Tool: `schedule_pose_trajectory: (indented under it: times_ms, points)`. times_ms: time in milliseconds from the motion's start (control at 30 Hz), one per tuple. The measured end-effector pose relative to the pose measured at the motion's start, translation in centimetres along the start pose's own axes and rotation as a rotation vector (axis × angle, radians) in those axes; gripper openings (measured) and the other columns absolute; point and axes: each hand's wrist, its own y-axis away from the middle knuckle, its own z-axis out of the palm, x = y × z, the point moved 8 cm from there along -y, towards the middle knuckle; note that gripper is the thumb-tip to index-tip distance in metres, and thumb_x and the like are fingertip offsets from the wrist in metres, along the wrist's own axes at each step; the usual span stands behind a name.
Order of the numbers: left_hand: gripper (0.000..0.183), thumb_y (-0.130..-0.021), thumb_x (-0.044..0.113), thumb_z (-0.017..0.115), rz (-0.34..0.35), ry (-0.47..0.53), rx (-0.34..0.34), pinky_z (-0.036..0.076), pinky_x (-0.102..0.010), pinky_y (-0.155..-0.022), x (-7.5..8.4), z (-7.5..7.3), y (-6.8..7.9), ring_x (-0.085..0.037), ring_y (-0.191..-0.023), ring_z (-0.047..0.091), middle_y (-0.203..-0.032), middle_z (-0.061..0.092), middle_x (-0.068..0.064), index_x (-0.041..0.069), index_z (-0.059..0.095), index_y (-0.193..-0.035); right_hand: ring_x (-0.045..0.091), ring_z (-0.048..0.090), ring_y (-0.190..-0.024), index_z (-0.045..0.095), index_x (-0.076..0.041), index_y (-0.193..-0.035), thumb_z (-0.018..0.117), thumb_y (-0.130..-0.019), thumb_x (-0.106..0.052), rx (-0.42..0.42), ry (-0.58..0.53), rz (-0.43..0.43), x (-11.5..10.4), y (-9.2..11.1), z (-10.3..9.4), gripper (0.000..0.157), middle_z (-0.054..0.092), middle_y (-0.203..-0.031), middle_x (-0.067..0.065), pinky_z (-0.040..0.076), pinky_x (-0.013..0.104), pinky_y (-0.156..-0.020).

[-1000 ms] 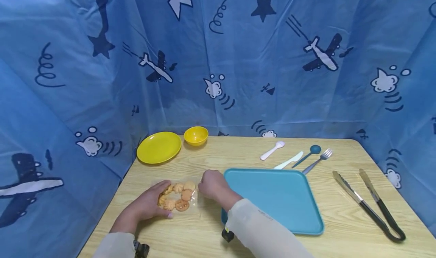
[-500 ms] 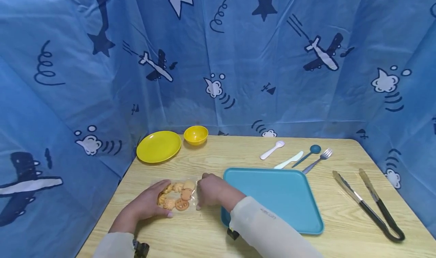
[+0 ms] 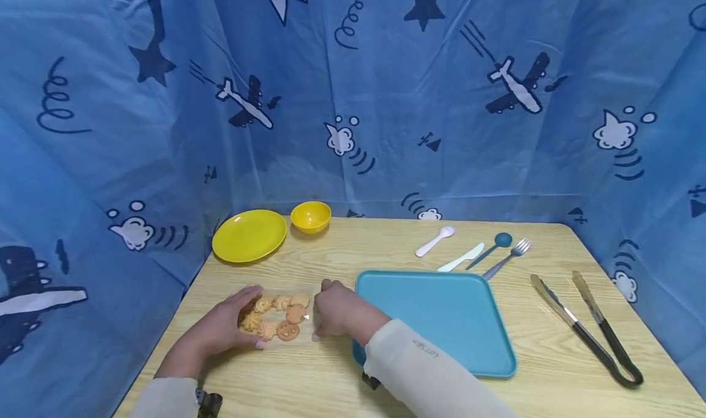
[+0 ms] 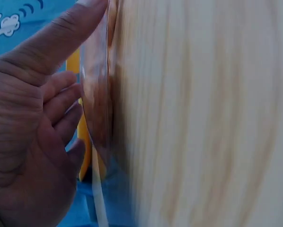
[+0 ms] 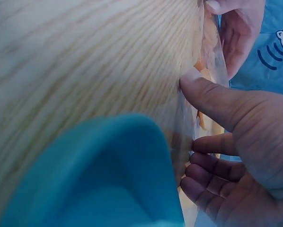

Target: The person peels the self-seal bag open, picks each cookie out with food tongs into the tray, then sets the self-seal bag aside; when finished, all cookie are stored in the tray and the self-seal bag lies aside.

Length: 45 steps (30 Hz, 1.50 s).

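A clear plastic packet of cookies (image 3: 287,330) lies on the wooden table, its assorted round and piped cookies showing through the film. My left hand (image 3: 225,325) holds the packet's left end, thumb on the near side and fingers on the far side. At the opposite end, my right hand (image 3: 341,311) pinches the film. The right wrist view shows the right thumb (image 5: 212,97) at the film's edge, with curled fingertips (image 5: 198,189) against it. In the left wrist view, the left thumb (image 4: 61,38) lies along the packet, hiding part of it.
A teal tray (image 3: 441,320) sits just right of the packet, partly under the right forearm. Behind are a yellow plate (image 3: 249,236) and yellow bowl (image 3: 311,217). Two spoons, a knife (image 3: 462,257) and a fork (image 3: 507,258) lie beyond the tray; tongs (image 3: 592,332) lie at right.
My right hand has lowered slightly at the packet's right end, its thumb now showing at the near side. The left hand keeps its hold. The head view has shifted a little.
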Motion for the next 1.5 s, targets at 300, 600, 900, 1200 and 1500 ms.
schedule_pose_trajectory:
  times_ms: [300,600,900,1200,1500]
  points:
    - [0.100,-0.067,0.049,0.092,-0.064,0.137,0.022,0.032,-0.053,-0.122,-1.9,-0.6,-0.1,-0.040,-0.151,0.031,-0.162,0.040,-0.014,0.017,0.050,-0.152,0.016,0.055,-0.101,0.075,-0.014,-0.114,0.083,-0.076,-0.061,-0.005,-0.001,0.006,0.1,0.2,-0.1,0.061,0.055,-0.118,0.002,0.054,0.026,-0.088]
    - [0.071,-0.082,0.045,0.082,-0.046,0.171,0.046,0.032,-0.053,-0.122,-2.7,-0.7,-0.3,-0.036,-0.151,0.034,-0.158,0.046,-0.010,0.021,0.059,-0.145,0.017,0.055,-0.104,0.074,-0.013,-0.118,0.082,-0.077,-0.061,-0.010,-0.002,0.015,0.0,0.3,-0.3,0.063,0.056,-0.122,0.002,0.054,0.027,-0.091]
    - [0.049,-0.091,0.037,0.076,-0.034,0.198,0.109,0.039,-0.048,-0.117,-2.9,-0.6,-0.1,-0.032,-0.147,0.042,-0.155,0.051,-0.007,0.020,0.067,-0.136,0.017,0.055,-0.105,0.075,-0.015,-0.114,0.083,-0.077,-0.060,-0.006,0.003,0.026,0.2,0.1,0.0,0.059,0.056,-0.123,0.002,0.054,0.027,-0.090]
    - [0.031,-0.093,0.033,0.076,-0.046,0.238,0.188,0.039,-0.047,-0.119,-3.6,-0.6,-0.2,-0.029,-0.145,0.046,-0.137,0.067,-0.001,0.022,0.076,-0.122,0.018,0.056,-0.105,0.076,-0.013,-0.111,0.085,-0.076,-0.057,0.006,0.002,0.026,0.0,0.2,0.0,0.057,0.057,-0.121,0.003,0.055,0.028,-0.090]
    - [0.021,-0.094,0.029,0.075,-0.066,0.235,0.318,0.043,-0.040,-0.114,-3.2,-0.7,0.4,-0.024,-0.139,0.053,-0.132,0.070,-0.001,0.019,0.080,-0.112,0.018,0.056,-0.105,0.075,-0.013,-0.115,0.084,-0.077,-0.059,0.014,0.019,0.013,-0.1,0.1,0.1,0.060,0.056,-0.120,0.002,0.054,0.027,-0.090]
